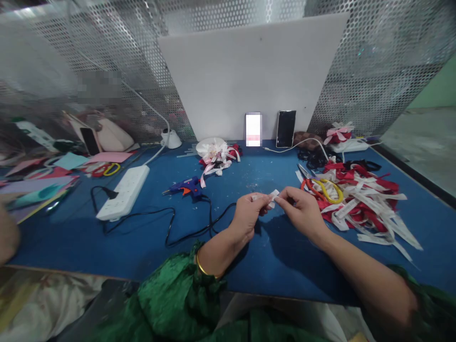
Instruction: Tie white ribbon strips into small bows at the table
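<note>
Between my two hands, over the blue table (pixel 213 259), is a small piece of white ribbon (pixel 273 194). My left hand (pixel 251 211) pinches it from the left, fingers curled. From the right, my right hand (pixel 301 209) grips its other edge between thumb and fingertips. Just beyond the right hand, scissors (pixel 331 191) with orange and yellow handles lie on a heap of red and white ribbon strips (pixel 370 204). A blue glue gun (pixel 185 186) rests to the left of my hands, its black cord (pixel 171 228) trailing across the table.
A white power strip (pixel 124 192) lies at left. Ribbon flowers (pixel 219 154) sit by a white dish at the back. Two phones (pixel 253 129) lean against a white board (pixel 252 71). Colored sheets (pixel 42 185) and another person's arm (pixel 7 232) are at far left.
</note>
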{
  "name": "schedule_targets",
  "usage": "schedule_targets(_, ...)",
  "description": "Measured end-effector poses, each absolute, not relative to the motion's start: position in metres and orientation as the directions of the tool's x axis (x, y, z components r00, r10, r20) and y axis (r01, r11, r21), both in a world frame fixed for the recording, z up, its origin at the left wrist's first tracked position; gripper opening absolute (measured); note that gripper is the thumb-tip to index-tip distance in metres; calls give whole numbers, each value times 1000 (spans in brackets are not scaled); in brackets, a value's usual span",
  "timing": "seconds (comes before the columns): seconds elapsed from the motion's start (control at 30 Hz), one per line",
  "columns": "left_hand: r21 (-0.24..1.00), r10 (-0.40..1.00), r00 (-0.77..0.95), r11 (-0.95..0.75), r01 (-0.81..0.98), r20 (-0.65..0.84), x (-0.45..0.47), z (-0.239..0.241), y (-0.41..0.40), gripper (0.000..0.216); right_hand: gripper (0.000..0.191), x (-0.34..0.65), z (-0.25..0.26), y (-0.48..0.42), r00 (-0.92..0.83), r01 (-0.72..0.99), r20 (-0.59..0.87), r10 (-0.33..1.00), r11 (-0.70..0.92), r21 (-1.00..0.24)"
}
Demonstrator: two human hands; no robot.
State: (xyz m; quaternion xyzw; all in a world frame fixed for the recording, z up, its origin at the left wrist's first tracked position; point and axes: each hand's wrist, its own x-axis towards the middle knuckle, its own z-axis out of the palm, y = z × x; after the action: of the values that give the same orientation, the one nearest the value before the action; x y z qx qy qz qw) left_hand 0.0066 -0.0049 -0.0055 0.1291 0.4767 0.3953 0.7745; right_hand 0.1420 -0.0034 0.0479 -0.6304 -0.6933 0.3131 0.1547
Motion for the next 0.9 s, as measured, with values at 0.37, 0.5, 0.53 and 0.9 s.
schedule_targets(0.37,571,727,286,675,-468,-625,8,-6,-8,22,26,141,48,2,6,576,-344,939,-285,-766)
schedule_targets(0.5,555,713,281,686,-470,-643,9,-7,-8,23,27,142,44,2,-3,544,-368,930,-307,-781)
schedule_targets(0.53,559,716,278,683,-470,-640,8,-7,-8,23,26,142,43,2,-15,523,-391,920,-326,-788)
schedule_targets(0.9,566,733,209,646,-511,-648,-1,-1,-1,32,24,145,49,7,138,474,-320,937,-346,-810)
